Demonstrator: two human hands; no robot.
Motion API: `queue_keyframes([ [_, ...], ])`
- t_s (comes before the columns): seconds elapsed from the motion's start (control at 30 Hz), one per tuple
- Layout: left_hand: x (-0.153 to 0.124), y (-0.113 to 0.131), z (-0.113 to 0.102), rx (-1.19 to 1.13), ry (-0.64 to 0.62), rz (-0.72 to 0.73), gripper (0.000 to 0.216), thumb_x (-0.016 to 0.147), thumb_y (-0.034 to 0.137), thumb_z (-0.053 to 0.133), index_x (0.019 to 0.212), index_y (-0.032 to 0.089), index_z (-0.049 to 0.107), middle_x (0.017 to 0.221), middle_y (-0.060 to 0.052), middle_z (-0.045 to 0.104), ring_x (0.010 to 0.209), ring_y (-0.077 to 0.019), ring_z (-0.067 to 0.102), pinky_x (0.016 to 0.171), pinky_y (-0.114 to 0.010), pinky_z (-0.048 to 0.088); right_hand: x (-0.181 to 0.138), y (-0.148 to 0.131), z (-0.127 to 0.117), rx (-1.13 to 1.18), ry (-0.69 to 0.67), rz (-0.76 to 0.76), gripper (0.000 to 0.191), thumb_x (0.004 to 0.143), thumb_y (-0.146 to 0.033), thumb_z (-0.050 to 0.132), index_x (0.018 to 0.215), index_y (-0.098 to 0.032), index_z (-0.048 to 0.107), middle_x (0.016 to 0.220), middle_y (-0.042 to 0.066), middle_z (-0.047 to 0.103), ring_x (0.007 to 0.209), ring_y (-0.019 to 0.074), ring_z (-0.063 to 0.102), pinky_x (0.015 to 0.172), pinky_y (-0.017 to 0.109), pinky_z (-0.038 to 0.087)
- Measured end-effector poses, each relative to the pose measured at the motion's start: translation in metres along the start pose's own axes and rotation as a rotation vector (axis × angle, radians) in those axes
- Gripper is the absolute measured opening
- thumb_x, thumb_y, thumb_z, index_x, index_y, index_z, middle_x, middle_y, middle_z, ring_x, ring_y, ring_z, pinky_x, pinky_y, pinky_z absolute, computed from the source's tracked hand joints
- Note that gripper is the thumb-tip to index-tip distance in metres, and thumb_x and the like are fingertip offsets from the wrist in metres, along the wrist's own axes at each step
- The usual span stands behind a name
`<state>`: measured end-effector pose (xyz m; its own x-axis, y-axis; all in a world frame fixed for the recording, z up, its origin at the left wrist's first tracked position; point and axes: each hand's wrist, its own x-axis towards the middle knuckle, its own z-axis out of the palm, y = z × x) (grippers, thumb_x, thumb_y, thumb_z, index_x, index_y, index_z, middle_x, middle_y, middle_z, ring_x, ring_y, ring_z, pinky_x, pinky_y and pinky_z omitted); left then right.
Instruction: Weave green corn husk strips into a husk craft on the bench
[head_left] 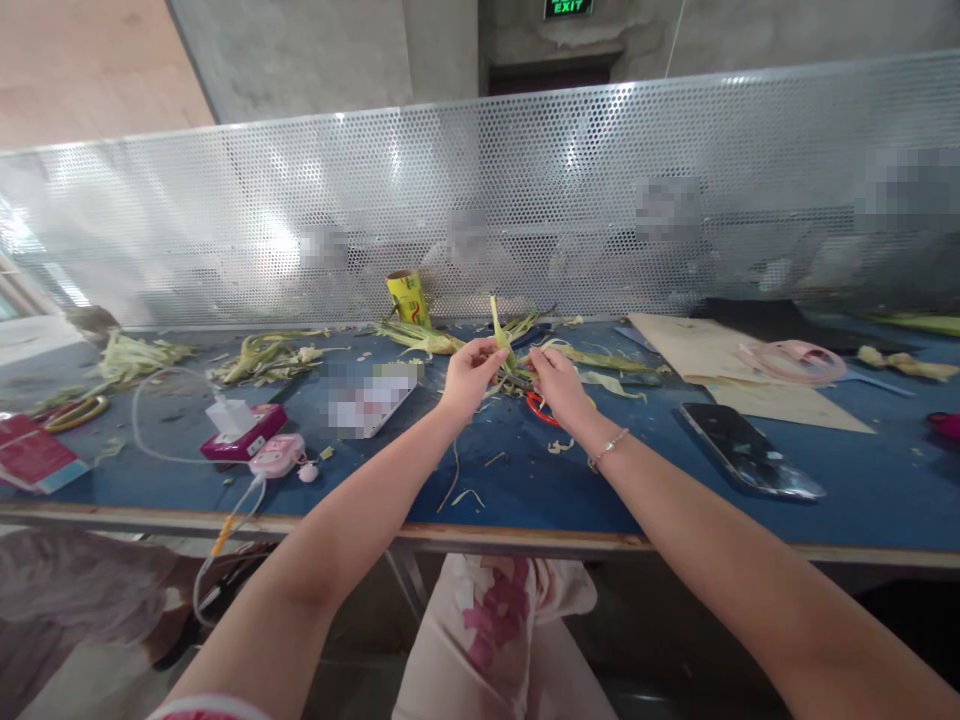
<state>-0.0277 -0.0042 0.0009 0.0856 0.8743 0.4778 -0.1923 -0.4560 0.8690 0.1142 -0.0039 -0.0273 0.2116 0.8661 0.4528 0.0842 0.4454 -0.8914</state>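
Observation:
My left hand point(474, 378) is closed in a pinch on a pale green husk strip point(496, 322), whose long end points upward above the fingers. Just to its right, my right hand point(556, 385) is closed too, its fingertips drawn together close to the strip; what they grip is too small to make out. Red-handled scissors point(541, 408) lie on the table below the right hand, partly covered by it. Husk scraps surround both hands, and a bundle of leafy husk point(424, 340) lies behind the left one.
A perforated metal screen point(450, 180) rises along the back of the blue table point(510, 490). Left are a yellow can point(407, 298), a phone-like slab point(375, 400), a purple power box point(244, 432) with cables and a pink case point(276, 455). Right lie a black phone point(750, 450) and brown paper point(795, 405).

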Motion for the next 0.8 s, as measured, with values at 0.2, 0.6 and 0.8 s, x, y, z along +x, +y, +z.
queue_keyframes([
  [0.2, 0.006, 0.006, -0.007, 0.076, 0.298, 0.086, 0.016, 0.073, 0.03, 0.066, 0.069, 0.015, 0.061, 0.059, 0.002, 0.059, 0.047, -0.0046, 0.045, 0.048, -0.018, 0.036, -0.004, -0.012, -0.006, -0.287, 0.148, -0.325, 0.027, 0.086, -0.043, 0.048, 0.082, -0.02, 0.06, 0.084, 0.007, 0.065, 0.072, 0.0177, 0.055, 0.071, 0.033, 0.042],
  [0.6, -0.001, 0.006, 0.001, 0.129, -0.022, -0.07, 0.014, 0.068, 0.018, 0.069, 0.071, 0.016, 0.055, 0.052, 0.004, 0.056, 0.045, -0.0065, 0.048, 0.045, -0.019, 0.038, -0.009, -0.031, -0.02, -0.474, 0.216, -0.669, 0.025, 0.092, -0.033, 0.04, 0.094, -0.021, 0.061, 0.093, 0.009, 0.065, 0.088, 0.0223, 0.06, 0.081, 0.04, 0.047],
  [0.8, -0.01, 0.015, 0.009, 0.043, -0.046, 0.0, 0.023, 0.065, 0.024, 0.074, 0.079, 0.016, 0.058, 0.061, 0.004, 0.057, 0.049, -0.0066, 0.05, 0.051, -0.023, 0.044, -0.011, -0.034, -0.02, -0.506, 0.192, -0.768, 0.025, 0.093, -0.032, 0.039, 0.097, -0.023, 0.061, 0.093, 0.009, 0.066, 0.093, 0.023, 0.06, 0.087, 0.044, 0.046],
])
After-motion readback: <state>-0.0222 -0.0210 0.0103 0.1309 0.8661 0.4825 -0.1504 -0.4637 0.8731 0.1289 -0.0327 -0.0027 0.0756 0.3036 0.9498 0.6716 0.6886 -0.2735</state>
